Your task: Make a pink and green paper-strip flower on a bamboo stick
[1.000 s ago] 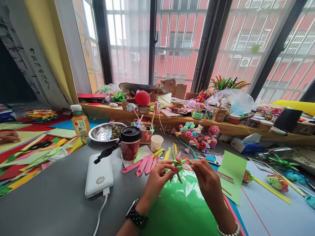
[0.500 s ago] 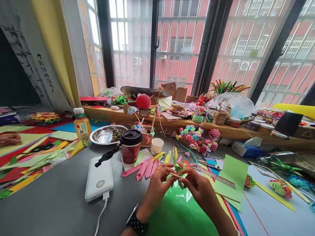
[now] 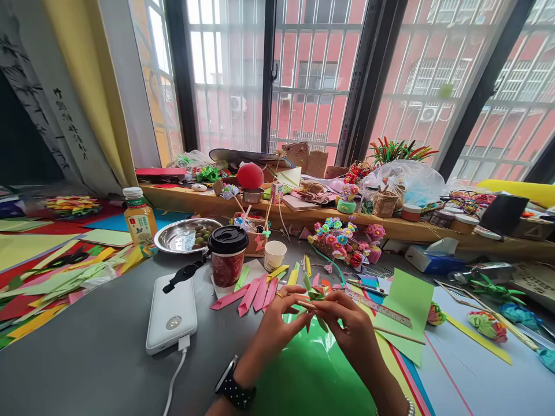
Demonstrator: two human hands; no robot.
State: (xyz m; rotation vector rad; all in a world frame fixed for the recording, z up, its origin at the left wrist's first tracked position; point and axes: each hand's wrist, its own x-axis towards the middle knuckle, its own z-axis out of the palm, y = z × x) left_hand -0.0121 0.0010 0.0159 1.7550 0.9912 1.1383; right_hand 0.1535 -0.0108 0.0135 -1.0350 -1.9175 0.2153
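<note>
Between both hands is a small folded-paper flower [image 3: 318, 292] with green and reddish petals. My left hand [image 3: 277, 320] pinches it from the left, fingertips closed on the flower and the near end of a thin wooden stick [image 3: 399, 335]. The stick seems to run behind my right hand [image 3: 349, 320] and out over the light green paper. My right hand is closed on the flower's other side, its fingertips meeting those of the left. The fingers hide much of the flower's base. Just under the hands sits a shiny green balloon [image 3: 318, 370].
Folded pink paper strips [image 3: 254, 293], a lidded coffee cup [image 3: 226, 257], a paper cup [image 3: 274, 256] and a white power bank [image 3: 171, 315] lie left of the hands. Rightward are light green paper [image 3: 407, 306], a ruler [image 3: 381, 312] and paper flowers [image 3: 487, 326]. A metal bowl [image 3: 167, 238] stands behind.
The stick's far end has swung slightly upward, and the flower has turned a little between my fingers. Another person's hand at the far left has gone out of view. The view has shifted slightly.
</note>
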